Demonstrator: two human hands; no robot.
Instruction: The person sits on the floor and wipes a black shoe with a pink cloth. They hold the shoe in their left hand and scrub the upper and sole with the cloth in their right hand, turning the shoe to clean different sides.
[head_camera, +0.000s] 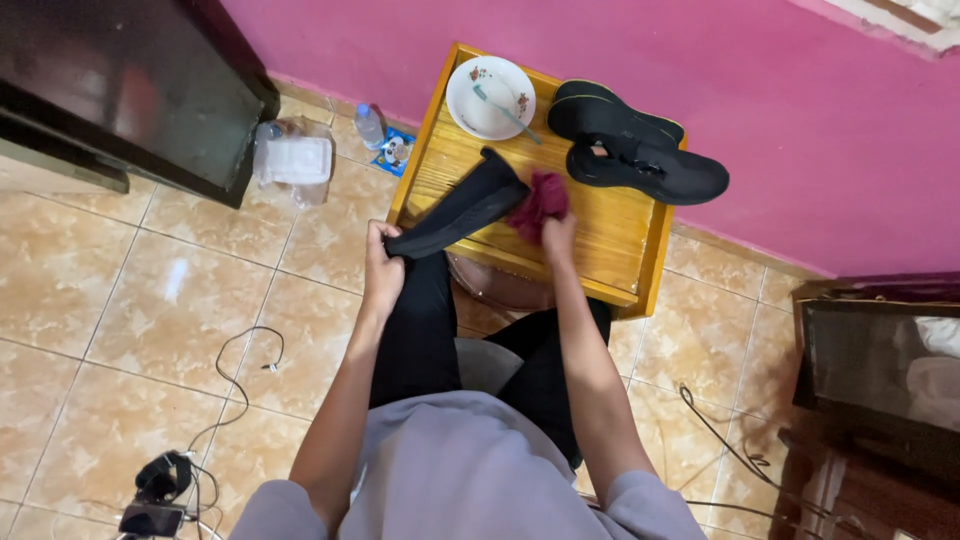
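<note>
Currently, your left hand (383, 268) clenched the near end of the black insole (462, 207), which slanted across the wooden table (620, 235). Your right hand (557, 236) gripped the red cloth (541, 200), pressed against the insole's far part. Judged from this: a firm near end and strokes running lengthwise suited the wiping. Black shoes (640, 150) lay well apart.

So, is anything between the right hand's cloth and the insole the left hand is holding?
Nothing visible. The left hand grips one end of the black insole, and the right hand presses the red cloth right beside its far end on the wooden table.
</note>
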